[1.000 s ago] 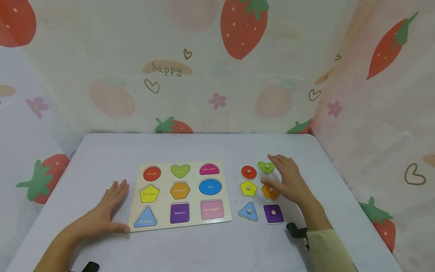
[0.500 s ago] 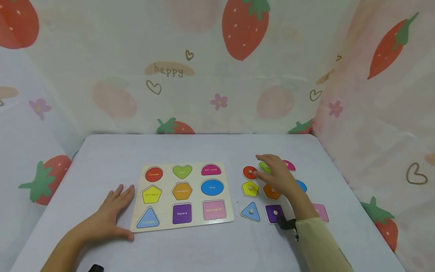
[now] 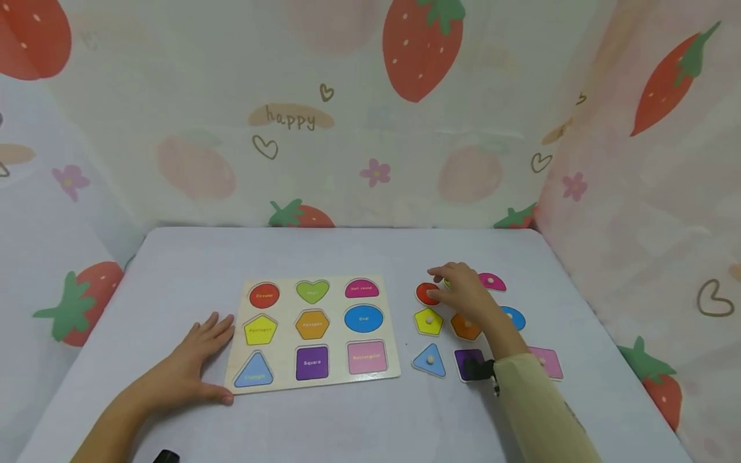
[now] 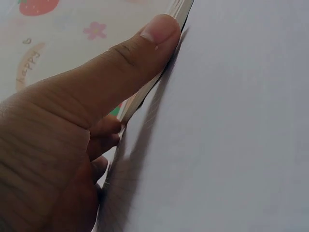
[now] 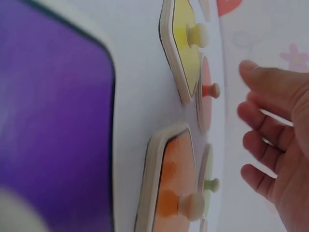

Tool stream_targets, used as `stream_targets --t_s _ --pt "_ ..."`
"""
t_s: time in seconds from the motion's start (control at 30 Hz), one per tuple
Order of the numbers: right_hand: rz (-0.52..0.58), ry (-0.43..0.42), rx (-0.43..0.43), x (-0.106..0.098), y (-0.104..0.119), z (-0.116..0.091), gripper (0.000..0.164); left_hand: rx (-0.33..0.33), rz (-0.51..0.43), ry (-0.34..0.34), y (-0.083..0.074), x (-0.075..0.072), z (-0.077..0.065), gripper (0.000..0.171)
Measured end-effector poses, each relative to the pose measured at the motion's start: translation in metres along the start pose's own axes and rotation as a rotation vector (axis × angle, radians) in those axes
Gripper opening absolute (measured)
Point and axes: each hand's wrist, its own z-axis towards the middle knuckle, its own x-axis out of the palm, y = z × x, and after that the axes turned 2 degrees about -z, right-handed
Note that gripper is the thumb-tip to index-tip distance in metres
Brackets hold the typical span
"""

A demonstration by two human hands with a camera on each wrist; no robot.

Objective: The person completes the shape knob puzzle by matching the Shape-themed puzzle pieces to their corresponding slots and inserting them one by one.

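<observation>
And here's the wardrobe: on the right arm, a long sleeve (image 3: 544,411) in pale yellow-green, plain cloth, loosely cut, with a short dark line along its outer side, seam or crease, can't call it! Out by the cuff juts a compact black piece (image 3: 479,369), a small glinting bit (image 3: 496,387) just beneath it. The right hand (image 3: 463,289) is bare, slim-fingered, rounded at the tips. Over to the left hand (image 3: 188,366), bare too, forearm uncovered, and a dark, blunt-ended piece (image 3: 166,457) pokes in at the bottom edge. Close up: a broad thumbnail (image 4: 161,30), short, smooth, and creases across the knuckle!
</observation>
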Motion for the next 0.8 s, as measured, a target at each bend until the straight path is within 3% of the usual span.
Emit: stream_targets --t_s 0.2,0.37,0.6,0.8 --pt "0.002 0.058 0.029 0.007 -0.003 0.013 0.034 0.052 -0.001 -0.018 -0.001 0.001 -0.001 0.129" --pt "0.038 0.092 0.068 0.012 -0.006 0.017 0.028 0.046 -0.013 -0.012 -0.003 0.001 -0.002 0.128" --pt "0.039 0.135 0.12 0.016 -0.005 0.02 0.025 -0.019 -0.024 0.021 -0.005 0.001 -0.003 0.13" --pt "0.082 0.115 0.17 0.015 -0.004 0.017 0.017 0.003 -0.015 0.006 -0.006 0.001 -0.002 0.129"
